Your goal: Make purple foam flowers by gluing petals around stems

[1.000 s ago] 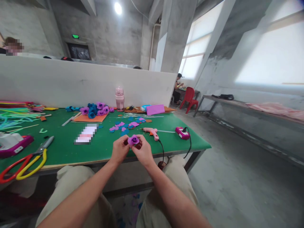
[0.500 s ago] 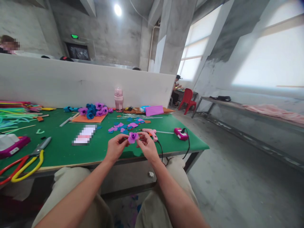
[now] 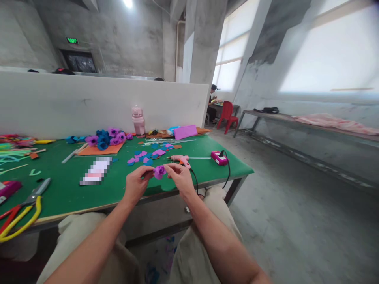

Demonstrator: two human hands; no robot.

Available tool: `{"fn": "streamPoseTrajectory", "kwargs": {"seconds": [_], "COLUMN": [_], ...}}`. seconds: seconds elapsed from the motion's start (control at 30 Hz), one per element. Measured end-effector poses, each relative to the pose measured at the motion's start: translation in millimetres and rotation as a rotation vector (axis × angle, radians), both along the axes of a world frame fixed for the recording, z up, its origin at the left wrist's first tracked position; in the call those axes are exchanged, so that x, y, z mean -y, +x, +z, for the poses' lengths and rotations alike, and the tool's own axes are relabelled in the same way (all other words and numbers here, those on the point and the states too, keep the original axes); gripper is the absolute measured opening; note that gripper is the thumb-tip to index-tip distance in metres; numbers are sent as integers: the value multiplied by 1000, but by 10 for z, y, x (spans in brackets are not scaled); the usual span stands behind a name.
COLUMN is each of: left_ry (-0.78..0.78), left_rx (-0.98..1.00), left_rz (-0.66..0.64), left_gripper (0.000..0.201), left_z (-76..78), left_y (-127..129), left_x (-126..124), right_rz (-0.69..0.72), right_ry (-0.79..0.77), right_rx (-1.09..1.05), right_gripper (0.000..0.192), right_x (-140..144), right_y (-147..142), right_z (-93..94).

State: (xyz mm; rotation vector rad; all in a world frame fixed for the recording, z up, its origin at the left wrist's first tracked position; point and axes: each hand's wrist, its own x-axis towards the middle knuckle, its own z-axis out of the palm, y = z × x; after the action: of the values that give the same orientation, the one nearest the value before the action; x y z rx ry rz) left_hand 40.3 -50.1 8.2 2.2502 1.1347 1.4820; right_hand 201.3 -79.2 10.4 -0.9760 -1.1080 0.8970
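One purple foam flower (image 3: pixel 160 171) pinched between left hand (image 3: pixel 136 184) and right hand (image 3: pixel 180 179), above green desk (image 3: pixel 68 189); one glue gun (image 3: pixel 180 159), one pink bottle (image 3: pixel 138 121) behind.

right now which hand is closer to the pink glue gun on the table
Right. The right hand sits just in front of the glue gun, its fingers on the purple flower. The left hand holds the flower's other side, farther left of the gun.
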Motion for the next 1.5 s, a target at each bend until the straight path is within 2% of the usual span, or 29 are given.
{"fn": "streamPoseTrajectory", "kwargs": {"seconds": [0.17,0.33,0.47,0.6,0.7,0.87,1.07,1.27,1.5], "left_ry": [23,3,-82,-241,-295,-234,-127,-108,-168], "left_rx": [-12,10,69,176,224,222,128,99,144], "left_rz": [-14,-40,-84,-182,-195,-139,-84,-68,-108], "left_gripper": [17,16,15,14,13,13,15,15,13], "left_z": [6,7,10,0,-8,-15,-2,-14,-17], "left_y": [16,22,27,50,75,73,48,54,70], "left_x": [14,16,27,36,32,20,36,33,46], "right_rz": [-38,-7,58,146,161,55,77,114,272], "right_ry": [72,0,-78,-153,-173,-140,-162,-222,-309], "right_rx": [113,12,-135,-277,-291,-135,-90,-184,-417], "right_gripper": [21,21,23,25,25,20,20,21,30], "right_x": [-5,20,42,45,49,82,94,96,81], "right_y": [6,-16,-31,-28,-15,1,-12,-19,11], "right_z": [-36,9,43,30,35,99,108,99,69]}}
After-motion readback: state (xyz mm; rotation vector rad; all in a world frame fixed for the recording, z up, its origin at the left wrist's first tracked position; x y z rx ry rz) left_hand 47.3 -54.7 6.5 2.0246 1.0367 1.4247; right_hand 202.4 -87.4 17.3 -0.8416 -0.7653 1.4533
